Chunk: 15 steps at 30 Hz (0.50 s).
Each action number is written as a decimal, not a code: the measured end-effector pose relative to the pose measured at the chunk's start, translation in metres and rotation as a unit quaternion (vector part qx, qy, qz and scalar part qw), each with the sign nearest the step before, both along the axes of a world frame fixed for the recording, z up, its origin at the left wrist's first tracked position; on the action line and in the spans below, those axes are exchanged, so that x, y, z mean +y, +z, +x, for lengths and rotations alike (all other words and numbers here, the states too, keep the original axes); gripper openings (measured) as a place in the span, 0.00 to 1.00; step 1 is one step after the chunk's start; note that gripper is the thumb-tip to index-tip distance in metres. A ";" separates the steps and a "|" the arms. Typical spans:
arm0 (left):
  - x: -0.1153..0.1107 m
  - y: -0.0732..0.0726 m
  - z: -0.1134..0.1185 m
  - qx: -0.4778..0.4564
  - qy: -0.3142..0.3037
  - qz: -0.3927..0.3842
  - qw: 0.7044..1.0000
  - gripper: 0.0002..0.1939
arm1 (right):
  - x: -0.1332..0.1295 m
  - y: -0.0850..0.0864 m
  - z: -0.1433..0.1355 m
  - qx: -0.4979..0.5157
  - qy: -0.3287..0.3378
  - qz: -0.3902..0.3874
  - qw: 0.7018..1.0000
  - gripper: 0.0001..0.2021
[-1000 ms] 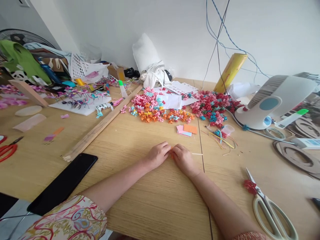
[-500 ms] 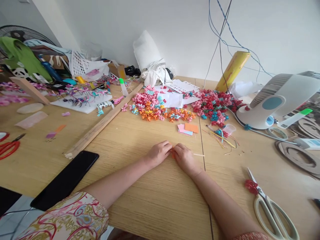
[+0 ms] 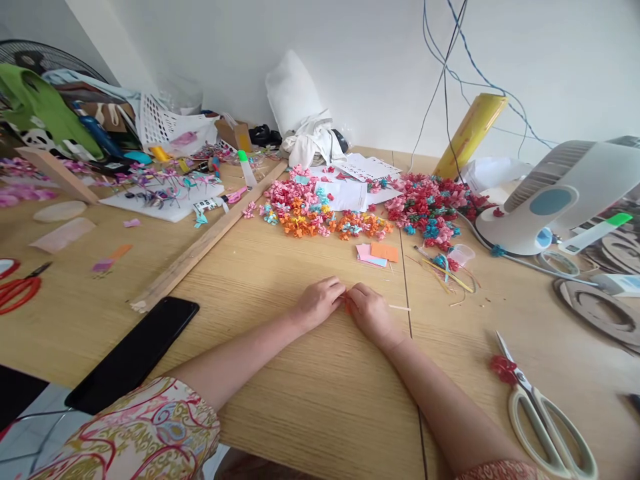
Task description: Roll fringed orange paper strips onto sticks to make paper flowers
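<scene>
My left hand (image 3: 320, 303) and my right hand (image 3: 370, 312) meet over the middle of the table, fingers closed in a pinch. Between the fingertips a small orange piece (image 3: 347, 305), perhaps paper or ribbon, shows in part; the fingers hide most of it. A thin pale stick or strip (image 3: 400, 308) lies just right of my right hand. Beyond the hands are orange paper pieces (image 3: 385, 252) and pink paper pieces (image 3: 367, 254). A heap of pink, orange and blue small paper flowers (image 3: 300, 207) spreads farther back.
White-handled scissors (image 3: 535, 407) lie at the right, a black phone (image 3: 133, 353) at the left. A wooden bar (image 3: 215, 237) crosses the table's left half. A white desk fan (image 3: 540, 200) stands at the right, near a yellow roll (image 3: 470, 133). Red-handled scissors (image 3: 20, 290) rest far left.
The view has shifted slightly. My hands stay together around the orange piece with barely any visible movement.
</scene>
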<state>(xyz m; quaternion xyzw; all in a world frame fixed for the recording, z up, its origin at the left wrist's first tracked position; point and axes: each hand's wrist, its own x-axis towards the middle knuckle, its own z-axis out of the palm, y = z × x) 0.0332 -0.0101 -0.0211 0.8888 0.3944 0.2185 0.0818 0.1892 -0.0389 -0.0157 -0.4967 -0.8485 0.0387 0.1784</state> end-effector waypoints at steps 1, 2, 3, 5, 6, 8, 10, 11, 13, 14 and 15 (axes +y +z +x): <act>0.000 0.000 0.000 -0.003 0.001 -0.004 1.000 0.03 | 0.000 0.001 0.000 -0.008 0.001 0.001 1.000 0.06; 0.000 -0.001 0.000 -0.006 0.002 -0.008 1.000 0.03 | 0.000 0.002 0.000 -0.017 0.000 0.002 1.000 0.06; 0.000 -0.001 0.000 -0.010 0.002 -0.011 1.000 0.03 | 0.000 0.003 0.000 -0.025 0.000 0.004 1.000 0.06; 0.000 -0.001 0.000 -0.014 0.003 -0.010 1.000 0.04 | 0.000 0.005 0.000 -0.041 0.001 0.008 0.999 0.06; 0.000 -0.001 0.000 -0.014 0.003 -0.009 1.000 0.04 | 0.000 0.006 0.000 -0.046 0.003 0.009 0.999 0.06; -0.001 -0.001 0.000 -0.009 0.004 -0.008 1.000 0.04 | 0.000 0.007 0.000 -0.050 0.009 0.009 0.999 0.06; -0.001 -0.001 0.001 -0.005 0.005 -0.007 1.000 0.04 | 0.000 0.006 0.000 -0.050 0.011 0.011 0.999 0.06; 0.000 -0.001 0.001 -0.004 0.005 -0.006 1.000 0.04 | 0.001 0.006 0.000 -0.049 0.009 0.012 0.999 0.06; 0.001 -0.002 0.001 -0.002 0.010 0.000 1.000 0.04 | 0.001 0.004 0.000 -0.040 0.003 0.014 0.999 0.06; 0.001 -0.002 0.001 -0.002 0.013 0.004 1.000 0.04 | 0.002 0.004 0.000 -0.032 -0.001 0.013 0.999 0.05; 0.002 -0.002 0.001 -0.003 0.017 0.008 1.000 0.04 | 0.002 0.004 0.001 -0.021 -0.004 0.012 1.000 0.05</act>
